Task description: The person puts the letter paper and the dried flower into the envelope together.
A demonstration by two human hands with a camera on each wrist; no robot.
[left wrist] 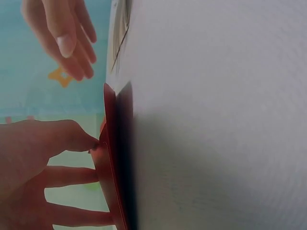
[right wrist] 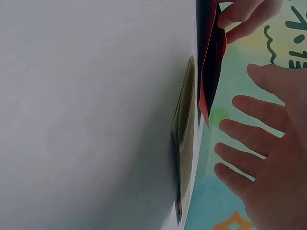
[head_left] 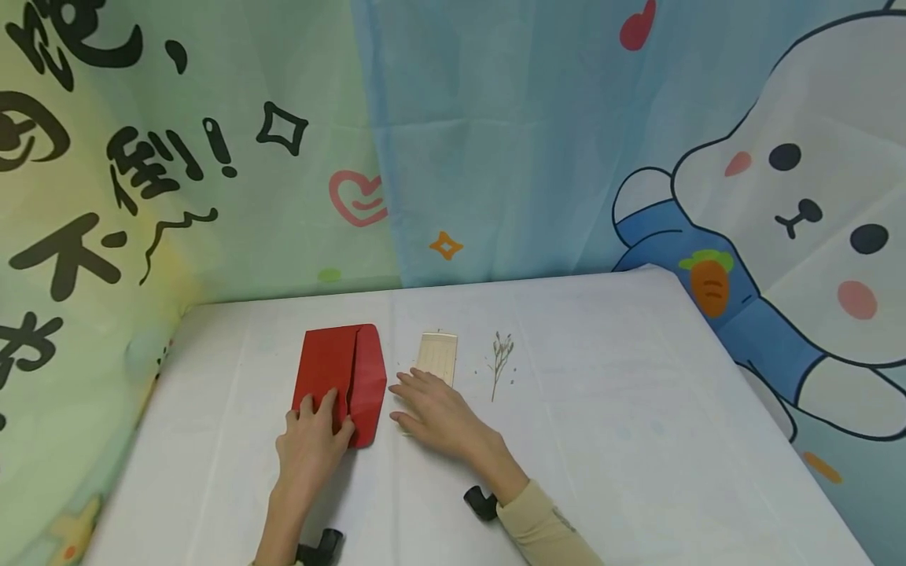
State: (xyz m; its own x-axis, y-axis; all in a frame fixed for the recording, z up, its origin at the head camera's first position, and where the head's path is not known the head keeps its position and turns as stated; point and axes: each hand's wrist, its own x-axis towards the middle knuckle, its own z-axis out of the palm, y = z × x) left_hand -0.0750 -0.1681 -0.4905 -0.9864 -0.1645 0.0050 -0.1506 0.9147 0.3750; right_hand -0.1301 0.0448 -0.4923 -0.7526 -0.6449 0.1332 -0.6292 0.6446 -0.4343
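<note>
A red envelope (head_left: pixel 327 358) lies on the white table with its flap turned to the right. My left hand (head_left: pixel 311 444) rests its spread fingertips and thumb on the envelope's lower part; the left wrist view shows the fingers fairly straight against the red paper (left wrist: pixel 110 177). To the right of the envelope, a beige folded paper piece (head_left: pixel 439 354) is partly hidden under my right hand (head_left: pixel 442 417). That hand hovers over it with fingers extended, holding nothing. The right wrist view shows the beige paper (right wrist: pixel 184 134) beside the spread fingers, apart from them.
A dried flower sprig (head_left: pixel 501 362) lies right of the beige paper, with small dark specks around it. The white-covered table (head_left: pixel 637 440) meets a printed cloth backdrop (head_left: pixel 495 157) at its far edge. Black wrist cameras (head_left: pixel 481 503) sit by both wrists.
</note>
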